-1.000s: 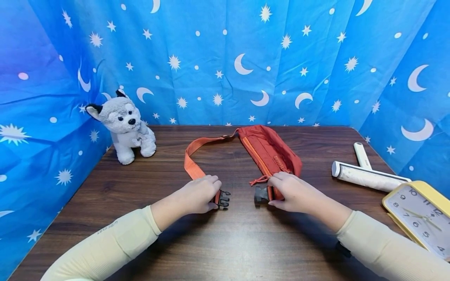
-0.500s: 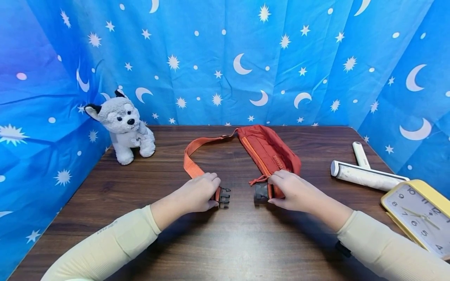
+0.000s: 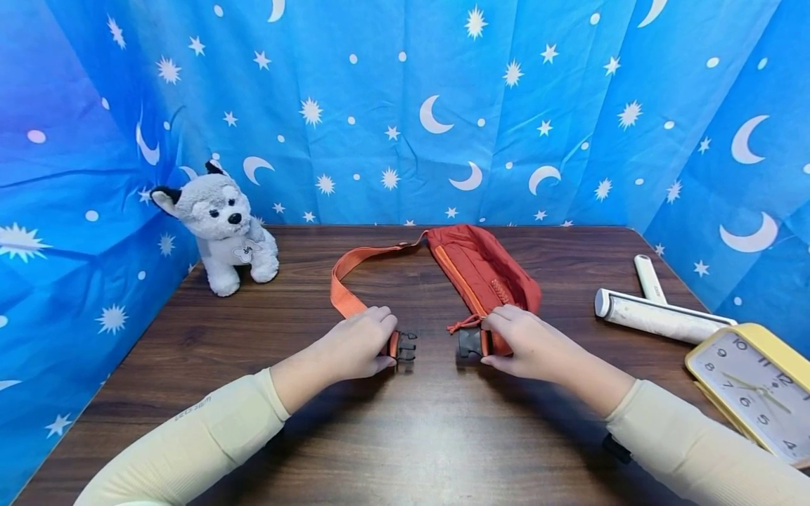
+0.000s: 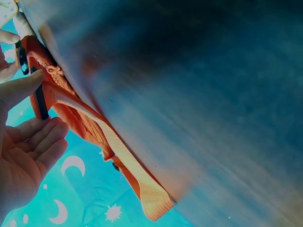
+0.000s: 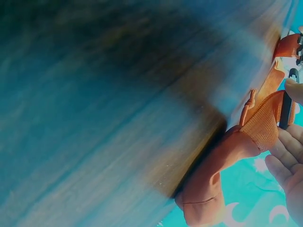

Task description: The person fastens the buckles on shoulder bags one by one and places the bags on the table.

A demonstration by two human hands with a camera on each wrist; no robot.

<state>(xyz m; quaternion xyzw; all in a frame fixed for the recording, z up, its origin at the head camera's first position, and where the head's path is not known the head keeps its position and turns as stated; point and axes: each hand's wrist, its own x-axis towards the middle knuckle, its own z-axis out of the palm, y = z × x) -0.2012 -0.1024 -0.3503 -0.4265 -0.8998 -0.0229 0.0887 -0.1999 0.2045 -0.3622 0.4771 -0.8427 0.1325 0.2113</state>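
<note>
A rust-red waist bag [image 3: 484, 270] lies on the table, its orange strap [image 3: 346, 281] looping out to the left. My left hand [image 3: 361, 344] pinches the strap end at the black pronged half of a side-release buckle [image 3: 407, 347]. My right hand [image 3: 522, 341] pinches the black socket half [image 3: 470, 343] by the bag's near end. The two halves face each other with a gap between them. In the left wrist view, thumb and fingers hold the buckle's edges [image 4: 41, 100]. The right wrist view has the socket half [image 5: 286, 106] between thumb and fingertips.
A grey-and-white plush husky [image 3: 224, 232] sits at the back left of the wooden table [image 3: 418, 450]. On the right lie a white lint roller [image 3: 661, 316] and a yellow-framed clock [image 3: 753, 386]. A blue star-and-moon curtain [image 3: 380, 84] hangs behind.
My left hand has risen slightly in the head view with the pronged half, which has turned a little. My right hand has hardly moved, and the buckle halves remain apart.
</note>
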